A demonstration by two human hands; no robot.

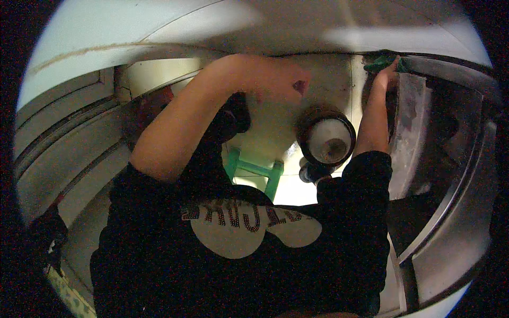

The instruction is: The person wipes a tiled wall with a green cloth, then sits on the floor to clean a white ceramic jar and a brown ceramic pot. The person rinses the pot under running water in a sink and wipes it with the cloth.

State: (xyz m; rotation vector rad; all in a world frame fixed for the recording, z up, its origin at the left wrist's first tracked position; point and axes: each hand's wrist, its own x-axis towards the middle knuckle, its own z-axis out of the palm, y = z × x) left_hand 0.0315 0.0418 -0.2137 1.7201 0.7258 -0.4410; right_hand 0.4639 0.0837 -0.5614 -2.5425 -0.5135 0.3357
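My left hand (284, 81) is raised in front of me, blurred, with its fingers curled into a loose fist. A small dark hollow shows at its end, and I make out nothing held there. On the right, my right arm reaches forward, and my right hand (389, 75) has hold of a dark green cloth (379, 63). That cloth lies against the upper end of a grey, stained panel edge (409, 115). Between my arms stands a dark-rimmed bucket (352, 133) with cloudy whitish liquid (324, 133) and a brownish patch in it.
A green stool (258, 169) stands on the pale floor (294, 190) by my legs. Grey panelled door or cabinet surfaces (75, 135) run along the left. A dark framed opening (449, 131) lies on the right. A pale curved surface (191, 24) crosses the top of the view.
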